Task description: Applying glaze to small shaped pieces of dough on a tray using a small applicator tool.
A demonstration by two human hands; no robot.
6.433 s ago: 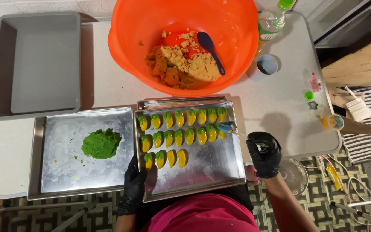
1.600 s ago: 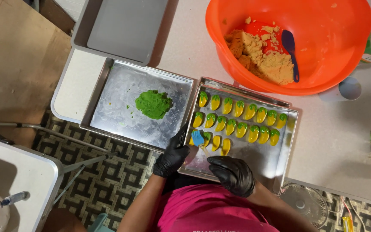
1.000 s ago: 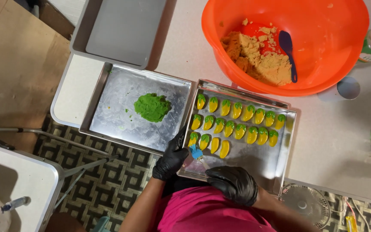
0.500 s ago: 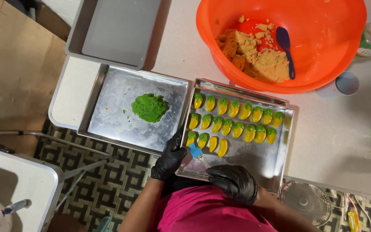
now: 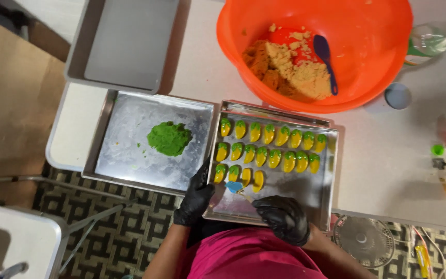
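Observation:
A steel tray [image 5: 330, 175] holds three rows of small yellow pieces with green tops [image 5: 272, 133]; the two rightmost pieces of the bottom row are plain yellow. My left hand [image 5: 197, 195], in a black glove, grips the tray's left rim beside the bottom row. My right hand [image 5: 283, 218], also gloved, is at the tray's near edge and holds a small blue-tipped tool [image 5: 234, 187], its tip just below the bottom row. A lump of green dough [image 5: 169, 138] lies on a second steel tray [image 5: 125, 160] to the left.
An orange bowl [image 5: 388, 67] with brown crumbly mix [image 5: 291, 70] and a purple spoon [image 5: 327, 58] stands behind the trays. A grey deep pan [image 5: 125, 41] sits at the back left. A bottle [image 5: 429, 40], a round lid [image 5: 398, 96] and small colour bottles [image 5: 438, 151] are at the right.
My right hand with the blue tool has gone from the right end of the rows to the bottom row's left. Over the last second the hands hardly move; the view shifts slightly.

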